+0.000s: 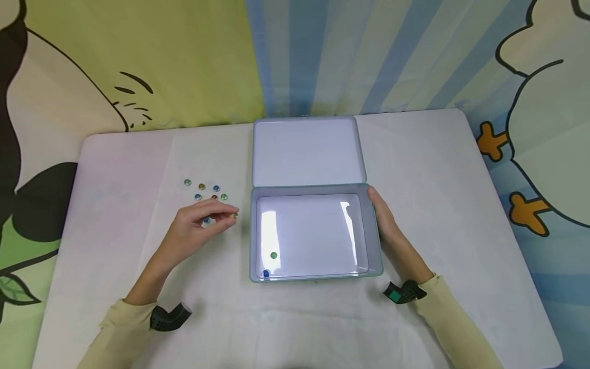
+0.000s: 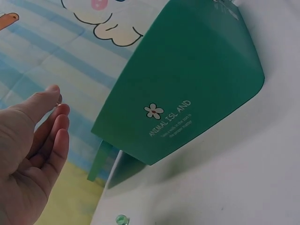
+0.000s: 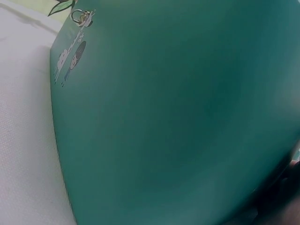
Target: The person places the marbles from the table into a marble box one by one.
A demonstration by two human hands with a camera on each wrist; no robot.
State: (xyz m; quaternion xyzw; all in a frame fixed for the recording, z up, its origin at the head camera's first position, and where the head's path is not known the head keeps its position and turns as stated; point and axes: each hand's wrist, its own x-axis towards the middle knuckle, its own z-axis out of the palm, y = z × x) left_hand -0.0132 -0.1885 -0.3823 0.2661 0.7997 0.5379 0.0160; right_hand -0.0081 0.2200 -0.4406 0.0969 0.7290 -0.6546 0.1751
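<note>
In the head view my left hand point(image 1: 195, 228) pinches a small yellowish glass marble point(image 1: 234, 215) between thumb and fingertips, just left of an open green box point(image 1: 318, 190). The left wrist view shows little of that marble point(image 2: 59, 100). My right hand point(image 1: 384, 218) holds the box's right wall near the hinge, one digit over the rim; its other fingers are largely hidden. Inside the box lie a green marble point(image 1: 274, 255) and a blue marble point(image 1: 266, 273). Several blue, green and amber marbles lie behind my left hand, and a blue marble point(image 1: 206, 220) shows between its fingers.
The box's lid point(image 1: 306, 152) lies folded back towards the curtain point(image 1: 304, 56). A white cloth covers the table point(image 1: 428, 154). The box's green outer wall point(image 2: 187, 75) bears a flower and lettering. A metal ring point(image 3: 77, 17) hangs at its front.
</note>
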